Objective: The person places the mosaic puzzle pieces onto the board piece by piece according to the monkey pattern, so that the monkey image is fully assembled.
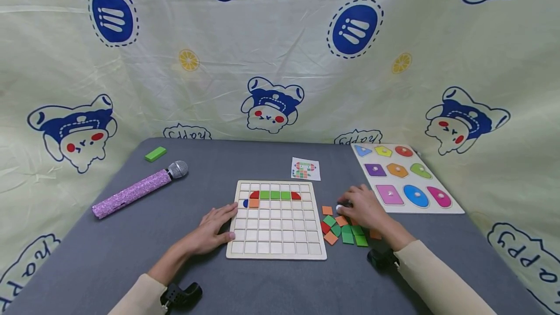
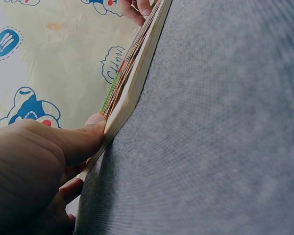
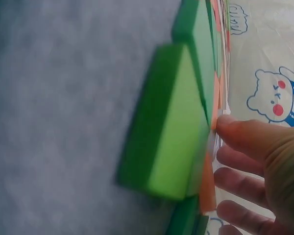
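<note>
A pale gridded board [image 1: 275, 255] lies mid-table, with red, green, orange and blue pieces set in its upper rows. My left hand [image 1: 213, 230] rests against its left edge, fingers extended and thumb touching the side. In the left wrist view the thumb [image 2: 95, 128] presses the board's edge. Over a loose pile of green, orange and red pieces [image 1: 347, 235], right of the board, is my right hand [image 1: 362, 206]. Between its thumb and forefinger sits a small white piece [image 1: 339, 208], partly hidden by the fingers. A thick green piece [image 3: 171, 132] lies near that hand.
Behind the board lies a printed pattern card [image 1: 306, 169]. A colourful shape puzzle board [image 1: 407, 179] stands at the right. To the left are a glittery purple microphone [image 1: 135, 191] and a green block [image 1: 155, 154]. A patterned cloth [image 1: 280, 38] hangs behind the table.
</note>
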Demonstrator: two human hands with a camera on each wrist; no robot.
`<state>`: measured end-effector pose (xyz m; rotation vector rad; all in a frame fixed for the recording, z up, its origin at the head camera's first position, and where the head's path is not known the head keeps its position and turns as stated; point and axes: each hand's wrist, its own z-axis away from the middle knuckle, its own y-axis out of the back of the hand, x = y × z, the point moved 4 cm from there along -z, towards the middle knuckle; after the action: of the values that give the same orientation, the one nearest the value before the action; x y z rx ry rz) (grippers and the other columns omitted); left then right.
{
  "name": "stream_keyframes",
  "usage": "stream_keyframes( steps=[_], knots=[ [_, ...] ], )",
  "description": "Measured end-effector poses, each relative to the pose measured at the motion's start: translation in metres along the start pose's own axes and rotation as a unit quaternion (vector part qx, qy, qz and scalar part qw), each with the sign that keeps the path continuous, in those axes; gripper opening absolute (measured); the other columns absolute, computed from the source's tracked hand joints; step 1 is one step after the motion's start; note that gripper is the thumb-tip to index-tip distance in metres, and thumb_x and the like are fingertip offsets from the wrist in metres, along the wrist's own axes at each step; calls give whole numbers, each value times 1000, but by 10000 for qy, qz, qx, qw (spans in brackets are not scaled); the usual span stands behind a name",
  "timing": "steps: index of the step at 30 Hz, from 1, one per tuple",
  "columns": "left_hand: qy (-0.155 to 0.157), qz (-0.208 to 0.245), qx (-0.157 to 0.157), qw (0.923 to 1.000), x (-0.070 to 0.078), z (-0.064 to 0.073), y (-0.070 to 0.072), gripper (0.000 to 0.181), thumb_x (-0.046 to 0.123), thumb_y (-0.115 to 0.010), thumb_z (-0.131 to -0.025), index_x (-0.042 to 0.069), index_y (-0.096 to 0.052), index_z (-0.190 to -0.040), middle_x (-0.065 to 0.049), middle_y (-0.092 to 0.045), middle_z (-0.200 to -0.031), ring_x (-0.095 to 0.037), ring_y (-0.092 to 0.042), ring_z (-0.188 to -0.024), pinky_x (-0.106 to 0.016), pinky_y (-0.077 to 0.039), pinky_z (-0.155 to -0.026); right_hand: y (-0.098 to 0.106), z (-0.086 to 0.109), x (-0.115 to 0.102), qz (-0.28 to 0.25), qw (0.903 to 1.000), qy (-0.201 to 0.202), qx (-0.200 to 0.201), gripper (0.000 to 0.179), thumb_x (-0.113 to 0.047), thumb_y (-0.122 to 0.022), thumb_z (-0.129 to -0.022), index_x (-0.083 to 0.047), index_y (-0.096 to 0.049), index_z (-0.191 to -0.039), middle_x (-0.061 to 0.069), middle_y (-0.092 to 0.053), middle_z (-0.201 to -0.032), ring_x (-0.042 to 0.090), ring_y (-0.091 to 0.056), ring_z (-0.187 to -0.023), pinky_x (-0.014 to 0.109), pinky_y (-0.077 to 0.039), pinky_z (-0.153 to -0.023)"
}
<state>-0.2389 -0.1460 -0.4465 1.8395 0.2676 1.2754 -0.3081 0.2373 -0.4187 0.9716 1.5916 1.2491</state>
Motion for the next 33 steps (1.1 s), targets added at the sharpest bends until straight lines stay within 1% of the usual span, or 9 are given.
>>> stream_keyframes(
  steps=[5,10,18,23,28,33],
  knots=[
    [28,3,-19,10000,0,0,0,63,18,-58,-92,-5,-31,-144,-20,-25,-154,-43,-19,-142,-64,-6,-112,0,1,5,-6,9999,118,35,24,-31,-74,-80,-13,-73,-96,6,-62,-98,20,-44,-86,32,-34,-69],
    [1,-9,9,10000,0,0,1,62,17,-58,-92,-6,-32,-144,-20,-26,-154,-44,-20,-142,-64,-6,-112,0,2,6,-74,9998,159,-15,25,-31,-75,-79,-13,-73,-96,6,-62,-98,21,-43,-86,31,-33,-69],
    [-12,-9,19,10000,0,0,0,62,17,-58,-92,-6,-32,-144,-21,-26,-154,-44,-20,-141,-64,-7,-112,-2,1,7,-117,9998,136,-127,20,-28,-75,-80,-14,-74,-94,5,-64,-98,20,-43,-86,31,-31,-69],
    [-41,-9,38,10000,1,0,0,62,18,-58,-92,-6,-32,-144,-21,-26,-154,-45,-20,-141,-64,-7,-112,-1,2,5,-107,9998,186,-49,20,-28,-74,-80,-14,-74,-94,4,-64,-95,19,-42,-86,30,-30,-69],
    [-52,-13,33,10000,1,0,0,62,18,-58,-92,-5,-32,-144,-21,-26,-154,-44,-20,-141,-64,-7,-112,2,0,-9,-73,9991,406,107,20,-31,-74,-80,-15,-74,-92,2,-63,-93,19,-42,-86,35,-32,-72],
    [-60,4,35,10000,1,0,1,62,17,-58,-92,-6,-32,-144,-21,-26,-154,-45,-20,-141,-65,-7,-111,3,-5,-35,-164,9979,604,141,23,-34,-75,-78,-16,-75,-93,1,-62,-92,18,-42,-86,36,-32,-74]
  ],
)
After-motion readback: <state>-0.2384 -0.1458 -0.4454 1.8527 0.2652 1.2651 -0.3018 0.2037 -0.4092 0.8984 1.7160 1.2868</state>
